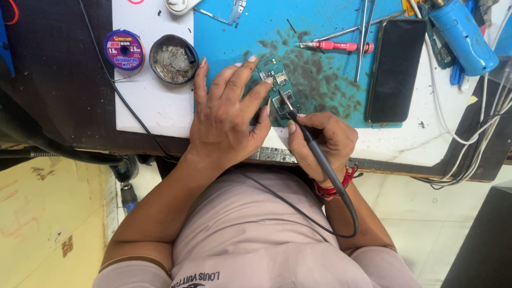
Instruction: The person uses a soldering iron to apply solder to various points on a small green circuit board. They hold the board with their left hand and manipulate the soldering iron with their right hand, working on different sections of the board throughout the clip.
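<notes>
A small green circuit board [277, 85] lies on a stained blue work mat [330, 53]. My left hand [226, 114] lies flat on the mat, its fingertips pressing on the board's left edge. My right hand [322, 141] grips a black soldering iron [306, 140] like a pen, its tip touching the board's lower part. The iron's grey cable loops down over my lap.
A black phone [396, 69] lies face up at the mat's right. A red-handled screwdriver [336, 46] and tweezers [364, 37] lie above the board. A round tin of tip cleaner [172, 58] and a purple spool of desoldering wick [124, 50] sit left. A blue cylindrical tool [463, 34] and white cables are at far right.
</notes>
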